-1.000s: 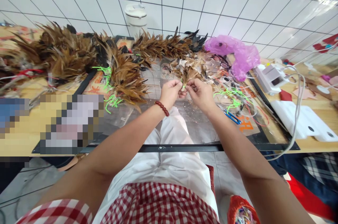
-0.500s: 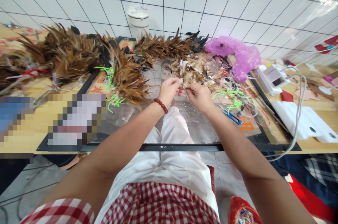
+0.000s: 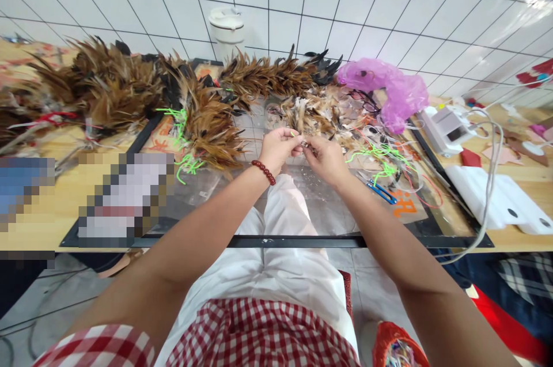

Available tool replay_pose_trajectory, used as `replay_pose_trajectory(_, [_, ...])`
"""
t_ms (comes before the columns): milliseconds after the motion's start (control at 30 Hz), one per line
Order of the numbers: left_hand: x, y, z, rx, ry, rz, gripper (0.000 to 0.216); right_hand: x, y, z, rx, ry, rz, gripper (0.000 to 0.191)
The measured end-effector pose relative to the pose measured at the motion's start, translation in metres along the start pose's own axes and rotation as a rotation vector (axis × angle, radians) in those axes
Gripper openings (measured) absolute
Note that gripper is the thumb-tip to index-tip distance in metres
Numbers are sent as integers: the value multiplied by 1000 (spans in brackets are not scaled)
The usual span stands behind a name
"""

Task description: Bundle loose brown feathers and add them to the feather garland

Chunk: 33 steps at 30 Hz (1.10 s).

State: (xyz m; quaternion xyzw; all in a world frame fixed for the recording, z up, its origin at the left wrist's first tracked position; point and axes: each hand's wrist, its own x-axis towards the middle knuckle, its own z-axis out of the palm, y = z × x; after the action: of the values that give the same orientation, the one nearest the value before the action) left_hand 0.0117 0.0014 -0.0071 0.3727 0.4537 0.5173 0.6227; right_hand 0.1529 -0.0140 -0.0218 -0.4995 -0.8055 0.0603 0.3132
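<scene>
My left hand (image 3: 279, 149), with a red bead bracelet at its wrist, and my right hand (image 3: 325, 156) meet over the glass table top (image 3: 319, 211). Both are pinched closed on a small bundle of brown feathers (image 3: 307, 118) bound with a bit of green tie. The feathers stick up and away from my fingers. A loose heap of pale and brown feathers lies just behind the bundle.
Long tied strings of brown feathers (image 3: 129, 90) cover the back left. Green ties (image 3: 375, 159) and blue scissors (image 3: 380, 191) lie right of my hands. A pink plastic bag (image 3: 389, 90), a white device (image 3: 444, 125) with cable and a white jar (image 3: 227, 27) stand farther back.
My hands have dropped slightly and drawn closer together on the bundle; the fingers have shifted their grip around the green tie.
</scene>
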Motion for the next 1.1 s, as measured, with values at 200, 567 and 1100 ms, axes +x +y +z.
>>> replay_pose_trajectory(200, [2,-5,0,53,27,56,7,1,2,-1,-87,-19,24,21])
replay_pose_trajectory(567, [17,-11,-6,121,192,124,18,1,-16,-7,-183,-143,-35,25])
replay_pose_trajectory(1100, [14,-9,-7,-15,100,95,8,56,-13,-48,-348,26,-143,20])
